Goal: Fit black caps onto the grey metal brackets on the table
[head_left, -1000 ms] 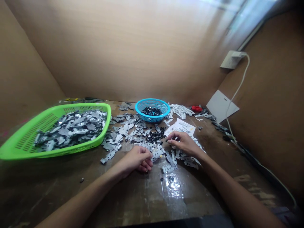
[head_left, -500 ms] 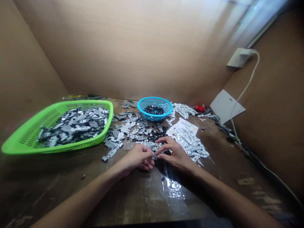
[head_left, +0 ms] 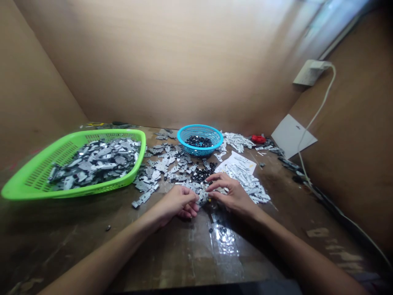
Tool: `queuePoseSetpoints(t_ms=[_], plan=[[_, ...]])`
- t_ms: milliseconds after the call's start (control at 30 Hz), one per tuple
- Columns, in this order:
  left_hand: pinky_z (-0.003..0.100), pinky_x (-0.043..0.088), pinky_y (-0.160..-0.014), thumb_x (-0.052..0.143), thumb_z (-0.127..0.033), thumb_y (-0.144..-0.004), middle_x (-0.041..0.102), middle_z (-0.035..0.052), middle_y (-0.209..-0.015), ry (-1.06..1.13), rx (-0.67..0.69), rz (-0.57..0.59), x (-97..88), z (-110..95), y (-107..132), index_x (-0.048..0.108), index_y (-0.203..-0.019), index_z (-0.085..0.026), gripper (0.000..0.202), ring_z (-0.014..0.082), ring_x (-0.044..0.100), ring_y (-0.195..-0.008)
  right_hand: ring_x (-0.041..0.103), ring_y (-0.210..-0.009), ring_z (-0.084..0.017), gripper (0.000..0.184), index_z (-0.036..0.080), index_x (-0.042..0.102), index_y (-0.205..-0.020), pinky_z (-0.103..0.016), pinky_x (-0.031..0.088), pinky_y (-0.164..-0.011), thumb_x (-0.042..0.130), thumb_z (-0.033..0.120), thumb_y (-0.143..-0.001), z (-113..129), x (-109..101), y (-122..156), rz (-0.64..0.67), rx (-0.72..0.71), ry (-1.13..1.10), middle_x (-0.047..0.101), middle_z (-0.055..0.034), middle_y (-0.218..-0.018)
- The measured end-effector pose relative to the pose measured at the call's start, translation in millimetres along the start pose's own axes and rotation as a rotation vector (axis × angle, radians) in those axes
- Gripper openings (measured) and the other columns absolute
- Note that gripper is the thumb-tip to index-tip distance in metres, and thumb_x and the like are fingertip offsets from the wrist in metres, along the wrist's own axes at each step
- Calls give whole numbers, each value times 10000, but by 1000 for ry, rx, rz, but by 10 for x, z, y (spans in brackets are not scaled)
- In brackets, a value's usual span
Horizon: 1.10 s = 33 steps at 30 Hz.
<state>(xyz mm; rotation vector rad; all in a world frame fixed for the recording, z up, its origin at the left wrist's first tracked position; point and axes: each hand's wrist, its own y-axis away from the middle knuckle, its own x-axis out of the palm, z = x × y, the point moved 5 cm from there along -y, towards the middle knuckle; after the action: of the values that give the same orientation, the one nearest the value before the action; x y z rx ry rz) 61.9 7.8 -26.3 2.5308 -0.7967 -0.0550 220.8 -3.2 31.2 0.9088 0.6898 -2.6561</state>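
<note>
Left hand [head_left: 179, 203], curled narrow, at the near edge of the scatter; fingertips [head_left: 194, 201] right against a small grey metal plate [head_left: 202, 199], any grip on it impossible to tell from this view. Right hand [head_left: 232, 193], fingers spread fairly wide, thumb side just beside the same plate, nothing clearly held. Plate between the two hands, about as near one as the other; long axis hidden by the fingers. Just beyond the right fingers, a heap of small black parts [head_left: 201, 175]. Around both hands, loose grey metal plates [head_left: 159, 166] across a worn brown table [head_left: 181, 254]. Further left, a green plastic basket [head_left: 119, 131] heaped with more grey plates [head_left: 95, 162]. Beyond the heap, a blue plastic basket [head_left: 199, 125] holding black parts [head_left: 198, 141]. To the right, white metal strips [head_left: 245, 182] on and around a sheet of paper [head_left: 235, 157]. Far right, a red object [head_left: 258, 139] of unclear kind, and a white cord [head_left: 319, 102] running down from a wall socket [head_left: 311, 72].
</note>
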Motion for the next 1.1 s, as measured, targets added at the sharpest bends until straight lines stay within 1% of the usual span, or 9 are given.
queuePoseSetpoints(t_ms=[133,233,333,567,667,833,1000,1100], plan=[[181,430,-473,566,-344,-716,650,58,-658,3,5,-4,-3,-4,-4,543,-732,-126,220,103,596,-516,521,-977,-179,120,234,666,-846,-350,410,-858,607,173,-761,22,-32,2,13,-50,43,569,-45,-1040],[174,423,-464,560,-342,-722,647,57,-645,6,8,-2,-3,-6,-7,551,-729,-120,222,98,590,-504,504,-1002,-188,141,241,662,-864,-368,396,-877,622,170,-750,68,24,18,54,-108,84,559,-48,-1060],[165,414,-453,568,-351,-721,646,59,-645,4,12,10,-1,-5,-7,562,-723,-116,235,95,588,-501,492,-1010,-190,152,245,659,-870,-374,392,-876,619,161,-750,79,80,33,72,-136,117,551,-47,-1072],[162,414,-455,590,-380,-710,645,58,-653,13,24,14,-6,-2,-14,570,-739,-118,264,100,596,-520,493,-997,-195,152,244,653,-874,-376,406,-850,617,159,-753,59,118,47,74,-146,120,552,-51,-1066],[163,414,-452,596,-387,-702,645,58,-651,10,11,12,-10,-8,-16,560,-734,-120,272,104,599,-524,503,-992,-192,152,239,653,-874,-375,408,-855,611,153,-756,63,61,32,46,-140,108,557,-53,-1061],[165,411,-448,599,-406,-691,648,59,-652,4,7,22,-7,-15,-11,551,-723,-123,288,103,594,-514,518,-977,-181,153,235,652,-887,-364,410,-864,568,153,-789,50,-71,4,-47,-94,93,573,-52,-1023],[165,406,-445,606,-428,-680,646,58,-646,-52,20,49,18,-4,-2,559,-698,-123,310,107,596,-517,520,-971,-185,167,240,652,-916,-367,413,-849,563,168,-795,79,3,-6,-16,-106,112,579,-57,-1014],[171,412,-451,594,-431,-690,647,59,-663,-78,27,60,25,13,-4,563,-732,-125,310,114,603,-530,515,-967,-186,147,235,659,-898,-370,402,-852,570,183,-793,105,68,-11,14,-117,142,585,-55,-1004]])
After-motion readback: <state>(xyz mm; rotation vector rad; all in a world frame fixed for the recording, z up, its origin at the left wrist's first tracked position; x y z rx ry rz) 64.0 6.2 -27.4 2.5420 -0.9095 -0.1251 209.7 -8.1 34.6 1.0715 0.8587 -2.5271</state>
